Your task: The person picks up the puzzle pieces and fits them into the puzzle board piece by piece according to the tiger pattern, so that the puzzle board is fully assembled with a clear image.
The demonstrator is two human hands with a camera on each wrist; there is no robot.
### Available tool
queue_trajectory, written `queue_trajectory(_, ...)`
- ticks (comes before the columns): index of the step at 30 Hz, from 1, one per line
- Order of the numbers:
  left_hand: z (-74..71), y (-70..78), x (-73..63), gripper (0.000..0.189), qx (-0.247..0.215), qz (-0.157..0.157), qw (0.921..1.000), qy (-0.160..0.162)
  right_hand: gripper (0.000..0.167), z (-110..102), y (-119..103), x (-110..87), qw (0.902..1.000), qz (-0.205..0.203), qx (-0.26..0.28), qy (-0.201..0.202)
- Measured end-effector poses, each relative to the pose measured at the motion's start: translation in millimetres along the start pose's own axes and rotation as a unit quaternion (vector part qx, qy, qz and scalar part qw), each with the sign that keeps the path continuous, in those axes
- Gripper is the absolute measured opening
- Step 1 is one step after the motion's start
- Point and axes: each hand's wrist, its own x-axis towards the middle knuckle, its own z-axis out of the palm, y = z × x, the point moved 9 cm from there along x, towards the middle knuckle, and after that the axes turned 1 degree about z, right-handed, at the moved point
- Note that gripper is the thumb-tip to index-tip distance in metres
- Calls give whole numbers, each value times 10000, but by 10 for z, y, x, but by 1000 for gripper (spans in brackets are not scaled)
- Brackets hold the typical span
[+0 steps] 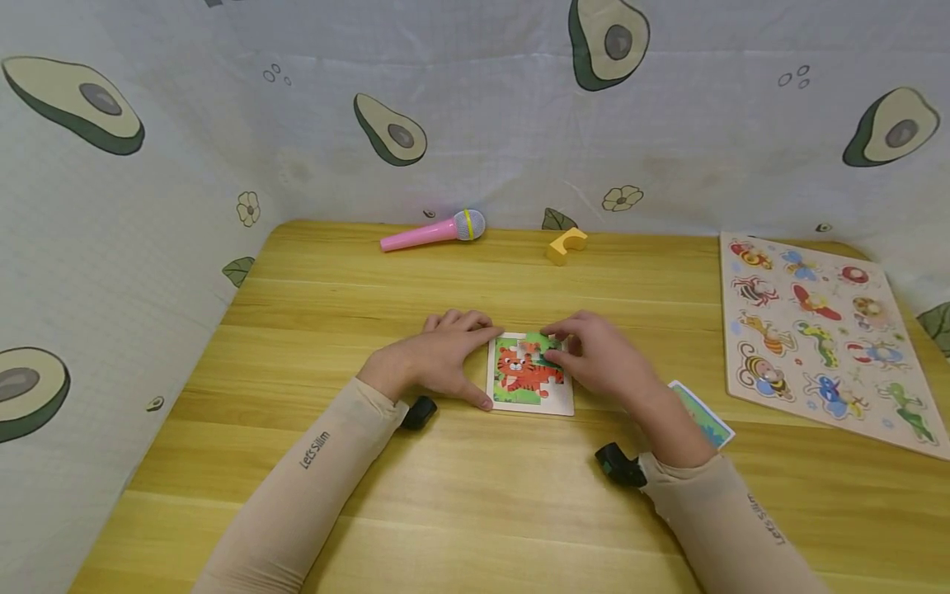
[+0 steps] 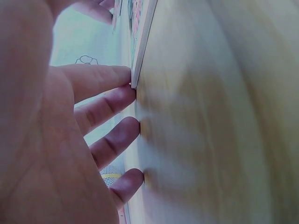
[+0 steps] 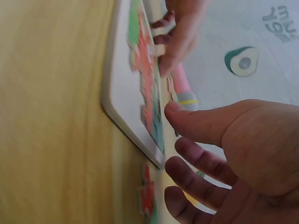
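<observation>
A small tiger jigsaw (image 1: 525, 373) lies in a white-bordered board (image 1: 557, 406) on the table, with bare tray showing at its lower right. Along the board's left side, my left hand (image 1: 445, 361) is spread, thumb and index finger touching the edge near its corners. Its other fingertips (image 2: 133, 127) rest on the table. Over the upper right of the picture, my right hand (image 1: 604, 359) pinches a jigsaw piece (image 3: 171, 87) between thumb and fingers, tilted above the board. Beside the board in the right wrist view lies a loose red-and-green jigsaw piece (image 3: 147, 193).
A picture card (image 1: 701, 414) lies partly under my right wrist. The wooden insect puzzle board (image 1: 824, 338) is at the right. Towards the back are a pink toy microphone (image 1: 430, 233) and a yellow arch block (image 1: 567, 246). An avocado-print cloth (image 1: 505, 140) hangs behind.
</observation>
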Motion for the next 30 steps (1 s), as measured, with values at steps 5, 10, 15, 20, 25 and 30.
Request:
queue_trajectory(5, -4, 2, 2, 105, -3, 0, 10000, 18, 32, 77, -40, 16, 10000, 16, -35, 16)
queue_trajectory(10, -2, 0, 2, 105, -7, -23, 10000, 13, 34, 112, -41, 17, 10000, 82, 28, -31)
queue_trajectory(15, -2, 0, 2, 105, -36, -13, 10000, 7, 34, 121, -32, 15, 9999, 114, 58, -82)
queue_trajectory(20, -3, -1, 6, 103, -44, 19, 10000, 30, 33, 138, -29, 16, 9998, 135, 72, -159)
queue_trajectory(25, 5, -5, 8, 104, -24, 12, 10000, 25, 30, 133, -44, 12, 9999, 44, 125, -110)
queue_trajectory(30, 12, -6, 11, 105, -7, -18, 10000, -2, 23, 128, -54, 6, 9999, -1, 131, -7)
